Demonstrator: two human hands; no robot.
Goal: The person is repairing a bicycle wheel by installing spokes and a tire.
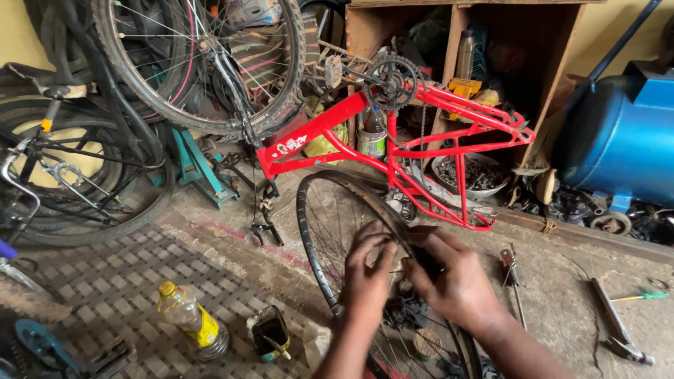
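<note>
Black rubber and bare metal make up the item in hand: one bicycle wheel point(330, 231) stands upright on the concrete floor point(562, 302) in front of the person, its lower part cut off by the bottom edge of the view. The left hand point(366, 277) has its fingers curled over the upper rim near the hub side; whether they clamp a spoke or the rim cannot be made out. The right hand point(456, 281) is closed around a dark object at the rim, and motion blur hides what that object is. The hub area point(404, 309) behind both hands is dark and indistinct.

Behind the wheel, one red bicycle frame point(393, 140) lies inverted, its chainring point(392, 81) uppermost. One blue tank point(621, 133) stands at the right, partly cut off by the frame edge. A second wheel point(203, 63), tyre fitted, hangs at upper left, with further tyres behind it too tangled to count.

On the woven mat point(119, 281) at lower left: one yellow-capped plastic bottle point(186, 316) and one small dark tin point(270, 330) just beside it. On the floor at right: one long metal tool point(618, 326), one green-handled screwdriver point(642, 297), and one small pair of pliers point(510, 263) near the right hand.
</note>
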